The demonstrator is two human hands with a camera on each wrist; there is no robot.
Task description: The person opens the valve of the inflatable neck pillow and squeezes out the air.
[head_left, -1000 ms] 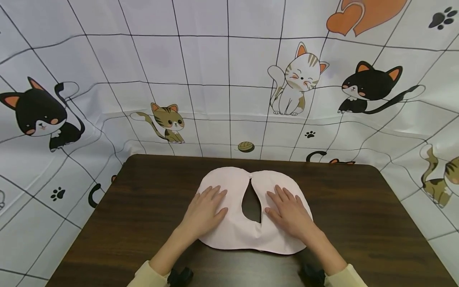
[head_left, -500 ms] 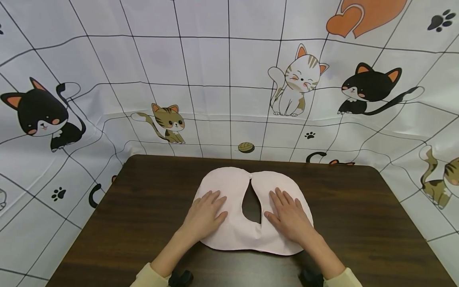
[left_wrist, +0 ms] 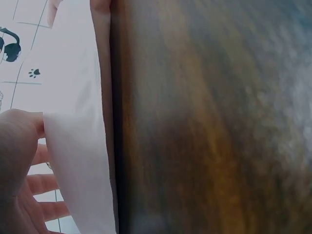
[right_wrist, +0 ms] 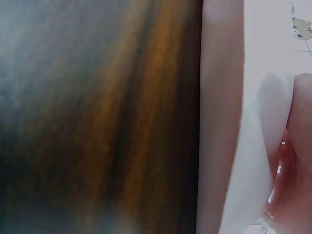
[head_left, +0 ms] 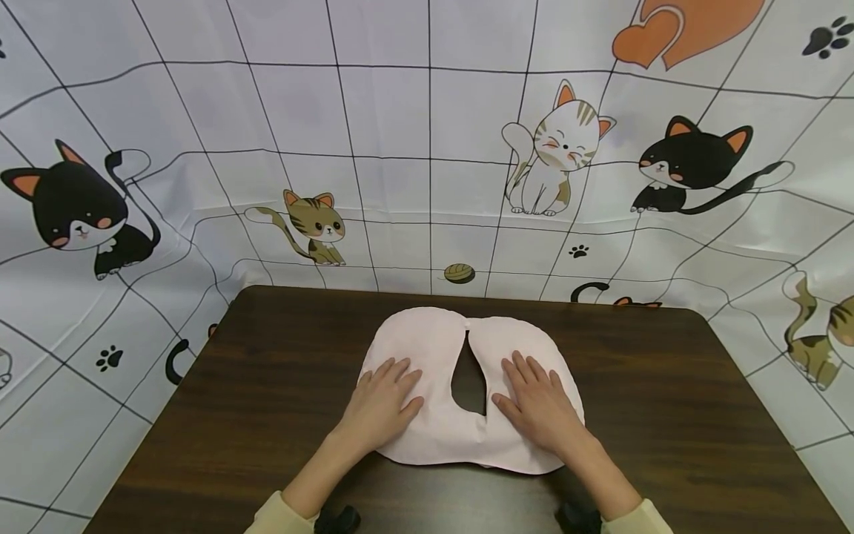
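Observation:
A pale pink U-shaped cushion (head_left: 427, 337), much like a neck pillow, lies flat on the brown table. Its two ends meet at the far side, and a drop-shaped opening shows wood in the middle. My left hand (head_left: 380, 404) rests palm down on the left lobe, fingers slightly spread. On the right lobe lies my right hand (head_left: 542, 404), also flat, its thumb near the opening. The left wrist view shows the cushion's near edge (left_wrist: 78, 122) with the fingers above it. Seen from the right wrist, the cushion's side (right_wrist: 253, 126) partly hides the hand (right_wrist: 300, 161).
The dark wooden table (head_left: 287, 334) extends on both sides of the cushion. Behind it hangs a white sheet (head_left: 380, 119) with grid lines and printed cats. Black wrist devices (head_left: 336, 519) sit under the forearms at the table's near side.
My left hand has slid slightly toward me on the cushion. The right hand's fingers have shifted a little. The cushion stays in about the same place.

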